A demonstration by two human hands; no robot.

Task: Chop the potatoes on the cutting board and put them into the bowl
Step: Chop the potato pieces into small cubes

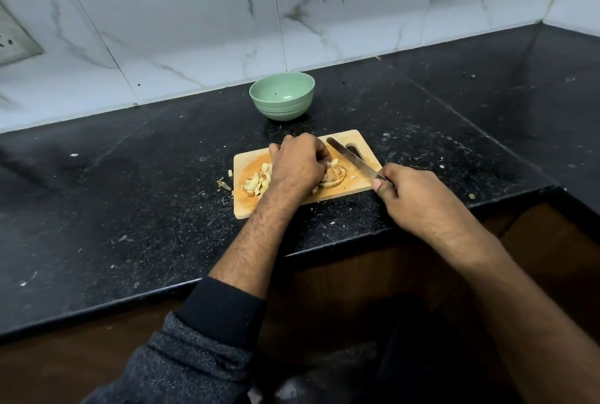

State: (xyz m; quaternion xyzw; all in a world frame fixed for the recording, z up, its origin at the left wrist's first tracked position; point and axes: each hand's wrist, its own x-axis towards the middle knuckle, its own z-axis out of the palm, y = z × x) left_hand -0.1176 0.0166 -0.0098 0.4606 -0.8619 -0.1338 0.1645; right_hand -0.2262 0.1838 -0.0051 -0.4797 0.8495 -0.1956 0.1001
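A small wooden cutting board (345, 143) lies on the black counter. A pile of diced potato (256, 182) sits on its left part. My left hand (297, 163) presses down on a sliced potato piece (334, 176) in the board's middle, fingers curled over it. My right hand (409, 195) grips the handle of a knife (352, 156), whose blade points up-left over the board, just right of the potato piece and raised off it. A green bowl (281, 95) stands behind the board, with nothing in it but a tiny speck.
The black granite counter (130, 208) runs left and right, with scattered crumbs and a potato bit (224, 184) off the board's left edge. White marble-look tiles form the back wall (194, 30). The counter's front edge drops to a brown cabinet below.
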